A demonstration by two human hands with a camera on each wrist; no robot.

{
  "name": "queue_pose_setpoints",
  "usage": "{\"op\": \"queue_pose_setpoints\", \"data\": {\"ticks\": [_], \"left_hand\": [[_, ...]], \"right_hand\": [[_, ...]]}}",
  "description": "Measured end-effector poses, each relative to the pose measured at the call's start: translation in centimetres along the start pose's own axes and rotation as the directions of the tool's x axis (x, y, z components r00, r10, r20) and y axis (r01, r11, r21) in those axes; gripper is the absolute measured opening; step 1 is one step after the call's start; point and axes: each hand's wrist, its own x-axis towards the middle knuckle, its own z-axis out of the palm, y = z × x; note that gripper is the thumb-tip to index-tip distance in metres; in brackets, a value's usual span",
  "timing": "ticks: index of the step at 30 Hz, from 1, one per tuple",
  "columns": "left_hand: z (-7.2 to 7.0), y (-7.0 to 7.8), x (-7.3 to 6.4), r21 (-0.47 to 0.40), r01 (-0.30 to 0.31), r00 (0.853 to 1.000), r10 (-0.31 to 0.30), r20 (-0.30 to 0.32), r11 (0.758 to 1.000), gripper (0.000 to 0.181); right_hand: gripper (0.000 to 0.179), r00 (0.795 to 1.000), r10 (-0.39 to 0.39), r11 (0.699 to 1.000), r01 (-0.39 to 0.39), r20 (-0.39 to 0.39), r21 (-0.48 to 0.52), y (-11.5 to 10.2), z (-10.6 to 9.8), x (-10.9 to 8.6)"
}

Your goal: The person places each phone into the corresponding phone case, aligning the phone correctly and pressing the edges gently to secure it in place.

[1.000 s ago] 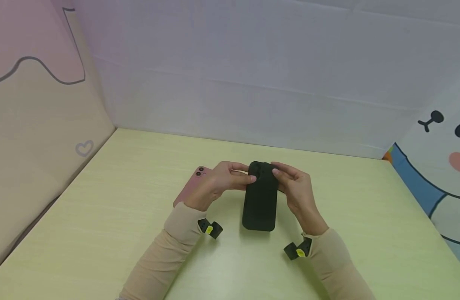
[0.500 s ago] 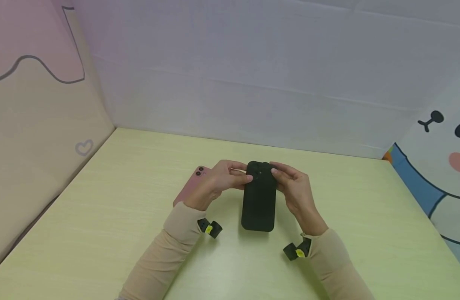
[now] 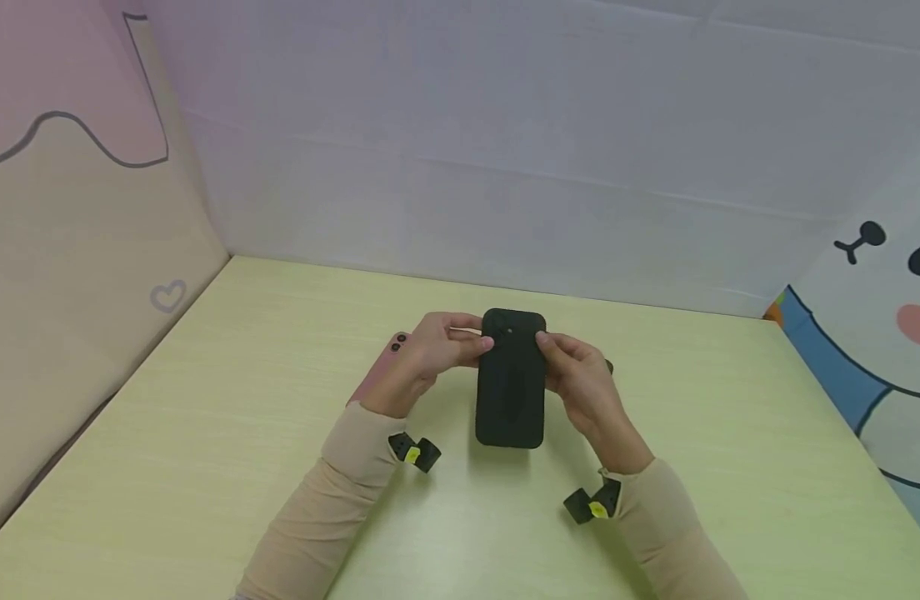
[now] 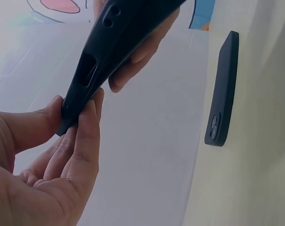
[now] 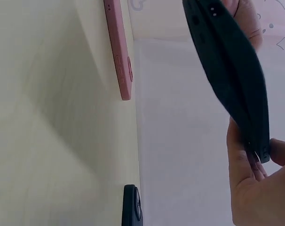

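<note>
A black phone case (image 3: pixel 511 400) stands raised over the table in the head view, its flat back toward me. My left hand (image 3: pixel 439 346) pinches its upper left edge between thumb and fingers, and my right hand (image 3: pixel 583 379) pinches the upper right edge. Side cutouts and a bowed shape of the case (image 4: pixel 107 61) show in the left wrist view; the right wrist view shows the case (image 5: pixel 232 70) curved, with a hollow along its side. I cannot tell whether anything is inside. A pink phone (image 3: pixel 376 371) lies partly hidden behind my left wrist.
A dark phone (image 4: pixel 223 89) with camera lenses lies on the pale table (image 3: pixel 205 417); in the head view my right hand covers most of it. A grey-white cloth wall (image 3: pixel 505 167) closes off the back, with printed panels at both sides.
Both hands have moved slightly up and left with the black case. The case's top has come higher, and a tip of the dark phone now shows beyond my right hand.
</note>
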Motion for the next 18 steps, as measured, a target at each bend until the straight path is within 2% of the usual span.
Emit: {"op": "queue_pose_setpoints", "data": {"ticks": [4, 8, 14, 18], "left_hand": [[-0.65, 0.17, -0.02, -0.012, 0.015, 0.999, -0.015, -0.038, 1.000, 0.040], [-1.02, 0.20, 0.04, -0.086, 0.000, 0.996, -0.007, -0.091, 0.996, 0.040], [-1.06, 0.26, 0.29, -0.216, -0.081, 0.975, 0.032, -0.220, 0.973, 0.035], [-1.15, 0.33, 0.38, -0.293, -0.094, 0.963, 0.013, -0.268, 0.951, 0.035]], "right_hand": [[0.017, 0.998, 0.001, 0.999, 0.003, 0.064, -0.052, 0.05, 0.06, -0.08], [0.023, 0.994, 0.003, 0.994, 0.010, 0.113, -0.110, 0.10, 0.01, -0.14], [0.039, 0.991, 0.030, 0.988, -0.009, 0.132, -0.157, 0.16, -0.07, -0.06], [0.046, 0.987, 0.028, 0.985, -0.001, 0.160, -0.171, 0.23, -0.08, -0.01]]}}
